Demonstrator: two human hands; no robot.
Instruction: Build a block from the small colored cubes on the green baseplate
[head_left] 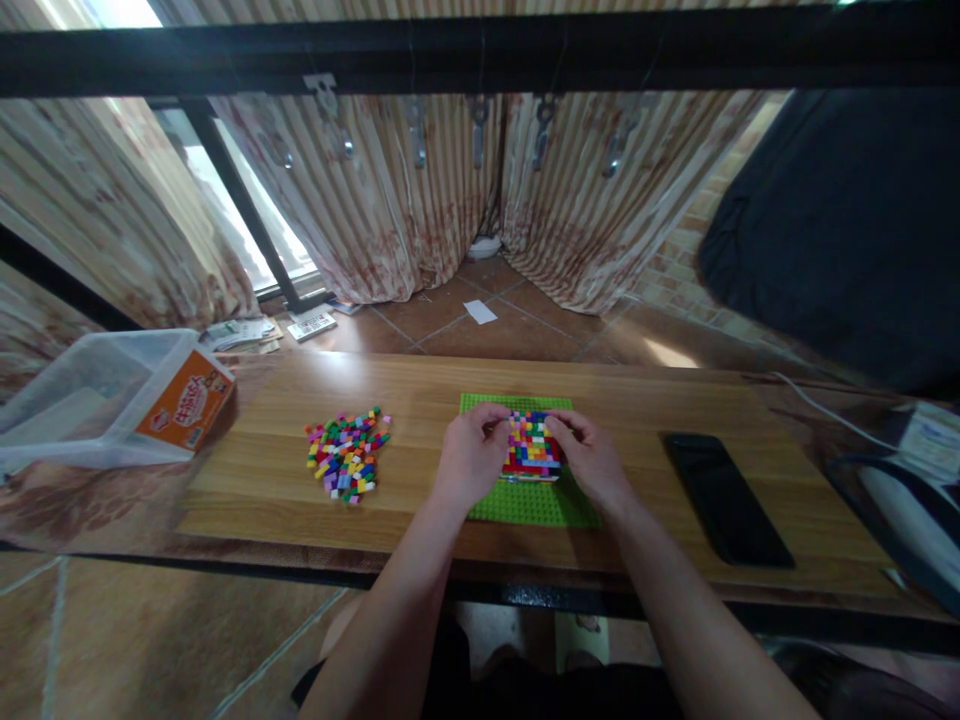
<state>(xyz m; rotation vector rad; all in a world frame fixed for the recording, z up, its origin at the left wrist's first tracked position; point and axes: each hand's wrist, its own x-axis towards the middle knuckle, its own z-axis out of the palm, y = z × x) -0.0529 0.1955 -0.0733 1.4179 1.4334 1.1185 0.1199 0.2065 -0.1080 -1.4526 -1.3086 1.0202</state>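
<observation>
While curtains (427, 210) hang beyond, the tabletop (637, 410) bears bricks (533, 440).

Black phone (727, 500) noted at 4 o'clock; patterned curtains (450, 230) seen hung at 12 o'clock; papers (241, 333) observed piled at 9 o'clock.

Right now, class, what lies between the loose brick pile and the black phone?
The head view shows the green baseplate, the multicoloured brick block over it, and the left hand and right hand at the block.
</observation>
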